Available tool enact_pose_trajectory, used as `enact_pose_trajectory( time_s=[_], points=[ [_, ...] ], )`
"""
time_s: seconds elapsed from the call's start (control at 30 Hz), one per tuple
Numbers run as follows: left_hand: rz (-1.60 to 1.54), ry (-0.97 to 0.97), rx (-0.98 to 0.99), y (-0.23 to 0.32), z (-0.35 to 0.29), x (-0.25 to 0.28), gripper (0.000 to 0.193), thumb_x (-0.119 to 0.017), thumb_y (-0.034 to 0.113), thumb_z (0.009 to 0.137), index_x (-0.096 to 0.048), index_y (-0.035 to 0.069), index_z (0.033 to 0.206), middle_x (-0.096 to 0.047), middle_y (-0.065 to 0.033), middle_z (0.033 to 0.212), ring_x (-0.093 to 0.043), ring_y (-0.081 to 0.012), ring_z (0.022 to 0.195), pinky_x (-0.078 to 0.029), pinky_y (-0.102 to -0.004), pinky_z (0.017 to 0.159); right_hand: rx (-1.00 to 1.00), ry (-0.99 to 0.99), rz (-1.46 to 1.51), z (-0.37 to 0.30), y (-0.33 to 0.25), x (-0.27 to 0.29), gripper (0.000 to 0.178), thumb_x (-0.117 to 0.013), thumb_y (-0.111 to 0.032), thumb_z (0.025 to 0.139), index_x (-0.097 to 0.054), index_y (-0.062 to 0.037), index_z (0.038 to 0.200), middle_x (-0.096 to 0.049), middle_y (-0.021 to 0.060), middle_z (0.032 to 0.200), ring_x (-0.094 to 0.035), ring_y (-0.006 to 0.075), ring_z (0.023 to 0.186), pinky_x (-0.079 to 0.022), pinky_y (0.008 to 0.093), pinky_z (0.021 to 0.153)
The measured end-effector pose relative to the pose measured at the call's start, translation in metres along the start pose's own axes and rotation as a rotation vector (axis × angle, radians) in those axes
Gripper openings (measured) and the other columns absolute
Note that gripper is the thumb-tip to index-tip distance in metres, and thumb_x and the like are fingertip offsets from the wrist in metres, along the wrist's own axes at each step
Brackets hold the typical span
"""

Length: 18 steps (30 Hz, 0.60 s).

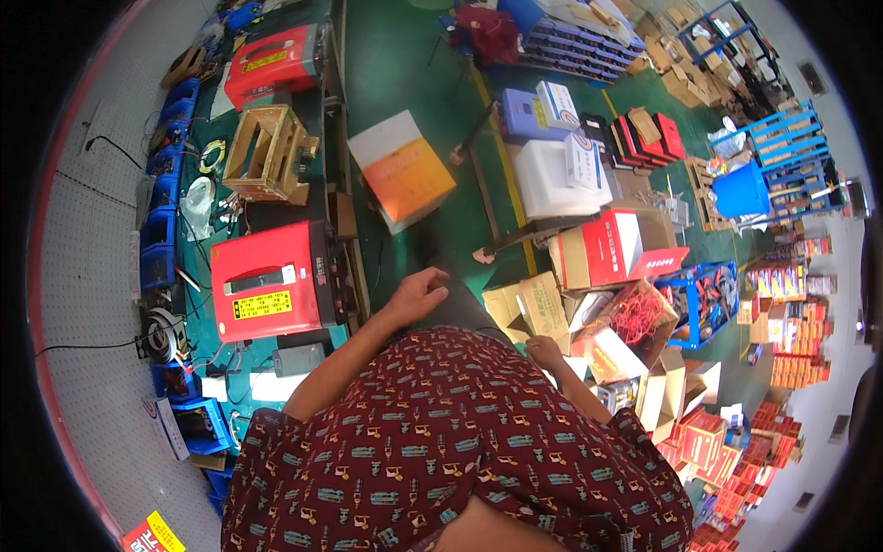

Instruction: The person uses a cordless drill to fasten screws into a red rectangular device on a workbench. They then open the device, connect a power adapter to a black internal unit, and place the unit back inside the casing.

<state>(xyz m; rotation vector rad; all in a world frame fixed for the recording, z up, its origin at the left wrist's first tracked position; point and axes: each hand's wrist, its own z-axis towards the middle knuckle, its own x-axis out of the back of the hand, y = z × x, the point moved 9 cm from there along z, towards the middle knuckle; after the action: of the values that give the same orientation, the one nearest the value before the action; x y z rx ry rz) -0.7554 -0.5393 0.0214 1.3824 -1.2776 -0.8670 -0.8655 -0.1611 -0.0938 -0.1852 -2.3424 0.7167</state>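
Two hands (418, 296); two red machines (262, 294) by the right edge of the table (241, 363), with one wooden crate (243, 152) between them at that edge; one orange-and-white box (405, 173) on the floor (395, 83); one blue bucket (740, 189) by one blue pallet (782, 132); one big blue basket (692, 317).

Blue bucket (741, 190) beside blue pallet (787, 140); wooden crate (264, 152) near blue bins (159, 247).
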Motion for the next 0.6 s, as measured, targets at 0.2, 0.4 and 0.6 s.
enact_pose_trajectory(
  time_s=[0.2, 0.4, 0.6],
  points=[
    [-0.002, 0.049, 0.051, 0.003, 0.048, 0.028, 0.038, -0.062, 0.018, 0.095, -0.057, -0.002, 0.127, -0.066, -0.0154, 0.112, -0.065, -0.0219, 0.102, -0.053, -0.0368, 0.088, -0.131, -0.09, 0.014, 0.075, -0.022, 0.032, 0.022, -0.068, -0.018, 0.083, -0.071, 0.0015, 0.092, -0.072, 0.0117, 0.083, -0.068, 0.0195, 0.073, -0.055, 0.0341, 0.07],
    [0.027, 0.137, 0.116, 0.003, 0.135, 0.058, 0.038, -0.063, 0.018, 0.095, -0.058, -0.002, 0.127, -0.066, -0.0166, 0.116, -0.065, -0.0246, 0.107, -0.052, -0.039, 0.092, 0.138, -0.094, 0.085, 0.218, -0.092, 0.07, 0.032, -0.066, -0.018, 0.087, -0.068, 0.0027, 0.112, -0.07, 0.0111, 0.088, -0.067, 0.0183, 0.075, -0.057, 0.0339, 0.059],
    [0.067, 0.099, 0.188, 0.031, 0.241, 0.077, 0.039, -0.064, 0.02, 0.094, -0.059, -0.001, 0.126, -0.066, -0.0177, 0.115, -0.065, -0.0253, 0.106, -0.052, -0.039, 0.092, 0.232, -0.191, 0.222, 0.31, -0.19, 0.143, 0.038, -0.063, -0.014, 0.09, -0.06, 0.0043, 0.123, -0.071, 0.014, 0.103, -0.07, 0.0209, 0.084, -0.057, 0.0325, 0.069]
  ],
)
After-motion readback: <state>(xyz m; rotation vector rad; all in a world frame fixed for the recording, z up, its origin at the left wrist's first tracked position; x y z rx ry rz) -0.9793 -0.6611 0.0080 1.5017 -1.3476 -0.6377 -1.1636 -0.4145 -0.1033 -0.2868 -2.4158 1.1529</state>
